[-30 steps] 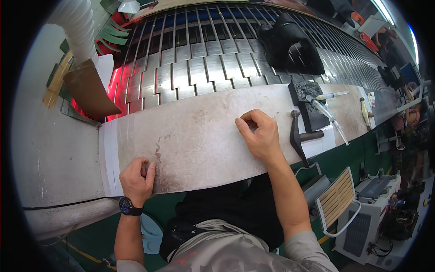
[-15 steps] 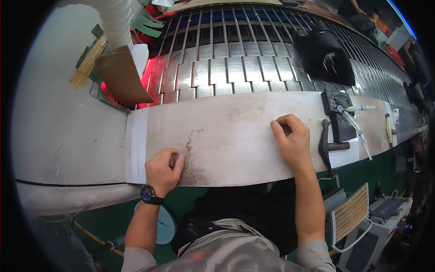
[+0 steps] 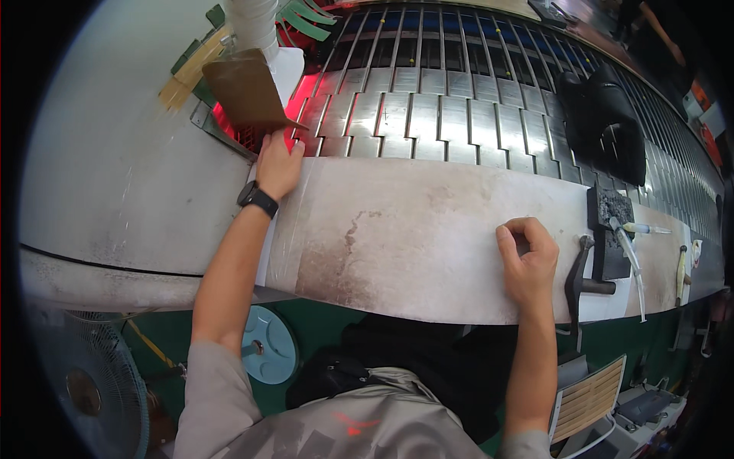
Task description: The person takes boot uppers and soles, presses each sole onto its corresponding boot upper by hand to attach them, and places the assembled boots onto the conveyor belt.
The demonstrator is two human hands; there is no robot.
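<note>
My left hand point(image 3: 280, 164), with a black watch on the wrist, reaches to the board's far left corner. Its fingers stretch toward the red-lit opening below a brown flap point(image 3: 243, 88). Those fingertips are partly hidden near the flap, and no held thing shows. My right hand point(image 3: 530, 262) rests on the pale, stained board point(image 3: 428, 229) with loosely curled fingers and nothing visible inside them. To its right lies a hammer point(image 3: 598, 286) with a long, curved dark head. Beside that are a dark block point(image 3: 612, 256) and a slim syringe-like tool point(image 3: 627, 249).
Beyond the board runs a slatted metal conveyor point(image 3: 428, 115) carrying a glossy black boot-like piece point(image 3: 612, 126). A white ribbed hose point(image 3: 254, 27) hangs at the upper left. Below stand a fan point(image 3: 88, 390), a blue round stool point(image 3: 267, 348) and a slatted chair point(image 3: 589, 398).
My left hand has moved from the board's near left part to the far left corner, its fingers straightening. My right hand stays curled on the board. The view has shifted left.
</note>
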